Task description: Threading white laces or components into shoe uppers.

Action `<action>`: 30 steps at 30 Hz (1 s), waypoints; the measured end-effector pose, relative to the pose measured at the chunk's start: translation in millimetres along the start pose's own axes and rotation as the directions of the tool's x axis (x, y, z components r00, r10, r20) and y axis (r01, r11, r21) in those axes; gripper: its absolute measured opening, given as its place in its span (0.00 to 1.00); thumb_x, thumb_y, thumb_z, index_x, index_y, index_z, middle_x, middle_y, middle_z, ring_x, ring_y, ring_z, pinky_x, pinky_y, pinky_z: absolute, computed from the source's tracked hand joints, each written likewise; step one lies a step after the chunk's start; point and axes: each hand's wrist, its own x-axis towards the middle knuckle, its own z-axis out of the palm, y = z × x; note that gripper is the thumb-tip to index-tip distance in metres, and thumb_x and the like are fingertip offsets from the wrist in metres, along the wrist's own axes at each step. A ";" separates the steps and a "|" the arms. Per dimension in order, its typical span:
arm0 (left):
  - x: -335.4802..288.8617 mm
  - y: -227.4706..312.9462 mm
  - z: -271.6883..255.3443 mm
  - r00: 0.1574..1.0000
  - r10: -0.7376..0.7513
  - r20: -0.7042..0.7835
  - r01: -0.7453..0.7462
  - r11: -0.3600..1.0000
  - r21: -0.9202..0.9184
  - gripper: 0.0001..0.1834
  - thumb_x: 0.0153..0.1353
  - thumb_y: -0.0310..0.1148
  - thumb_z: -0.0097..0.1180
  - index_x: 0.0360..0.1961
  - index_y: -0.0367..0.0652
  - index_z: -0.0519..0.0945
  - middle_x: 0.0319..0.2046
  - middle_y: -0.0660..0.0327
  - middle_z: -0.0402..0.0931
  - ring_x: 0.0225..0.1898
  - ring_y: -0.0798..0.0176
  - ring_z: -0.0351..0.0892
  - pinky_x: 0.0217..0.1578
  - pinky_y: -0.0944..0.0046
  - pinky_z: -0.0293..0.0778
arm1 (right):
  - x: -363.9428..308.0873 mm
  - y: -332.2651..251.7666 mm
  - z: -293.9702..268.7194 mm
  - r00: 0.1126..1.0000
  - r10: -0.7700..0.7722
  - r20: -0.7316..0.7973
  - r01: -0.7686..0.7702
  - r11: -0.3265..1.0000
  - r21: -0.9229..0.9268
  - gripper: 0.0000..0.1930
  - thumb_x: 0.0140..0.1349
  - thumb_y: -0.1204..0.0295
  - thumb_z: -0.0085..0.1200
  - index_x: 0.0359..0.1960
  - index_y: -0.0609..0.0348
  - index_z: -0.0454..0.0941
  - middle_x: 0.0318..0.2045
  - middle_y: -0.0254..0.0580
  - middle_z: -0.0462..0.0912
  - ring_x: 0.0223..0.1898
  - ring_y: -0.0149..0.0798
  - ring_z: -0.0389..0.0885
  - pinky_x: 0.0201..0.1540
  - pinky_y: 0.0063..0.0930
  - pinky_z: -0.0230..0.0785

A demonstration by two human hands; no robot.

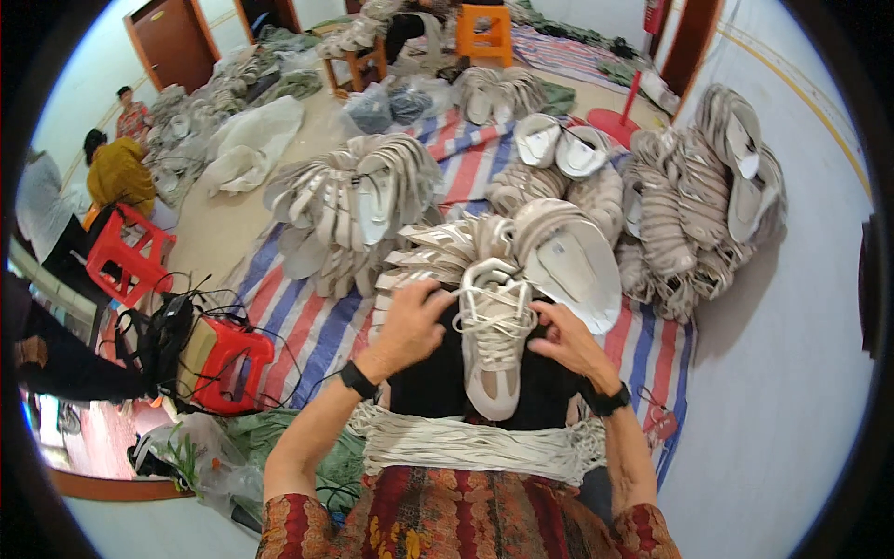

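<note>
A beige and white sneaker (494,359) rests on my dark-clad lap, toe toward me. Its white shoelace (494,312) crosses the tongue in several rows, with loose strands near the top. My left hand (414,326) is at the shoe's left side, its bent fingers closed on a strand of the lace. At the right side, my right hand (568,343) has its fingers curled by the lace's other strand; its fingertips are partly hidden. A bundle of white laces (466,445) lies across my waist. Just beyond the sneaker are stacked beige shoe uppers (433,252) and a pale-lined one (573,270).
More stacks of uppers stand ahead (358,200) and by the right wall (680,205), on a striped sheet (307,326). To the left are red stools (233,363), cables and a black bag (163,340). Several people sit farther off; an orange stool (484,35) is at the back.
</note>
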 end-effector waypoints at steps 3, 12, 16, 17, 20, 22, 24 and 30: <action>-10.5 7.4 16.2 0.993 0.119 -0.026 -0.121 0.990 -0.072 0.23 0.36 0.22 0.51 0.40 0.42 0.73 0.41 0.49 0.67 0.44 0.46 0.66 0.45 0.53 0.63 | -4.7 -0.5 5.4 0.992 -0.124 -0.016 0.120 0.977 -0.177 0.28 0.45 0.76 0.56 0.52 0.54 0.65 0.36 0.47 0.68 0.32 0.45 0.69 0.37 0.31 0.64; -0.1 25.9 66.1 0.989 0.097 -0.114 -0.117 0.977 -0.179 0.10 0.40 0.22 0.51 0.28 0.42 0.69 0.28 0.58 0.64 0.33 0.55 0.64 0.34 0.61 0.60 | -14.5 14.6 7.0 0.997 -0.072 -0.018 0.070 0.996 -0.060 0.09 0.57 0.73 0.45 0.38 0.64 0.70 0.26 0.51 0.72 0.30 0.46 0.70 0.35 0.33 0.63; 0.2 22.2 66.4 0.996 0.037 -0.085 -0.051 0.985 -0.164 0.13 0.38 0.22 0.54 0.29 0.41 0.69 0.28 0.59 0.64 0.33 0.57 0.64 0.35 0.63 0.60 | -2.1 15.5 7.0 0.998 -0.067 0.004 0.067 0.997 -0.029 0.09 0.59 0.71 0.43 0.34 0.66 0.69 0.22 0.52 0.71 0.26 0.47 0.70 0.31 0.34 0.62; -0.2 20.6 68.8 0.997 0.013 -0.070 -0.025 0.986 -0.167 0.13 0.38 0.22 0.55 0.29 0.41 0.70 0.28 0.59 0.64 0.34 0.57 0.64 0.35 0.63 0.60 | -1.5 14.0 5.7 0.999 -0.040 0.034 0.042 0.996 -0.083 0.09 0.59 0.71 0.43 0.32 0.66 0.69 0.22 0.52 0.71 0.25 0.48 0.70 0.31 0.36 0.62; 5.0 21.1 65.3 0.995 0.050 -0.083 -0.057 0.995 -0.080 0.11 0.41 0.24 0.54 0.28 0.40 0.69 0.29 0.58 0.64 0.34 0.57 0.63 0.35 0.62 0.60 | -2.3 -5.5 5.3 0.979 -0.192 -0.062 0.184 0.975 -0.122 0.09 0.60 0.70 0.42 0.30 0.65 0.69 0.22 0.55 0.71 0.24 0.52 0.69 0.29 0.39 0.61; 7.2 21.9 62.2 0.992 0.079 -0.097 -0.082 0.996 -0.024 0.10 0.41 0.24 0.54 0.28 0.40 0.69 0.29 0.58 0.64 0.35 0.57 0.63 0.36 0.62 0.60 | -6.3 -0.8 9.8 0.980 -0.190 -0.063 0.179 0.973 -0.144 0.09 0.59 0.70 0.43 0.29 0.65 0.69 0.22 0.56 0.71 0.24 0.53 0.69 0.28 0.40 0.60; 8.4 25.1 59.8 0.990 0.104 -0.098 -0.109 0.993 -0.048 0.09 0.43 0.25 0.53 0.28 0.39 0.69 0.31 0.57 0.63 0.38 0.56 0.64 0.40 0.61 0.60 | -13.4 -7.4 11.2 0.982 -0.185 -0.043 0.172 0.962 -0.211 0.08 0.58 0.72 0.43 0.27 0.65 0.68 0.21 0.56 0.69 0.24 0.55 0.69 0.27 0.42 0.60; 6.0 38.4 55.1 0.987 0.151 -0.051 -0.157 0.977 -0.142 0.09 0.44 0.25 0.52 0.28 0.38 0.69 0.35 0.55 0.63 0.43 0.54 0.63 0.47 0.58 0.57 | -18.5 -30.1 8.7 0.923 -0.364 -0.127 0.277 0.856 -0.437 0.05 0.53 0.74 0.48 0.30 0.63 0.69 0.34 0.52 0.69 0.33 0.53 0.70 0.33 0.40 0.63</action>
